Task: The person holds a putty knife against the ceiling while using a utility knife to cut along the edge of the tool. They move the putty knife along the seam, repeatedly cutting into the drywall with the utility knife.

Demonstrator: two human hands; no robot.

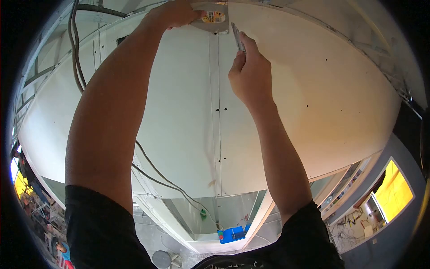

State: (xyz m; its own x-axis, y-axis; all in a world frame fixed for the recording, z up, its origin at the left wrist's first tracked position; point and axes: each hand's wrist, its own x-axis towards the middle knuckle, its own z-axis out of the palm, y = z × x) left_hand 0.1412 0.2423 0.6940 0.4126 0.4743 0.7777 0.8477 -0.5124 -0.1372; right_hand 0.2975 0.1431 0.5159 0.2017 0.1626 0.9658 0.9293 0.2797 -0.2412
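Note:
Overhead, my left hand is closed on a wide putty knife, a flat grey blade with a yellow label. Its straight edge faces right, and the blade lies against the white wall board near the top of a vertical seam. Just right of it, my right hand grips a slim grey utility knife, its tip pointing up and slightly left beside the blade's edge. Several dark screw holes run along the seam below both hands.
Cables hang at the upper left; more cables cross below the board. Under it is a framed opening with a blue box. A round stool stands low. At lower left is another person.

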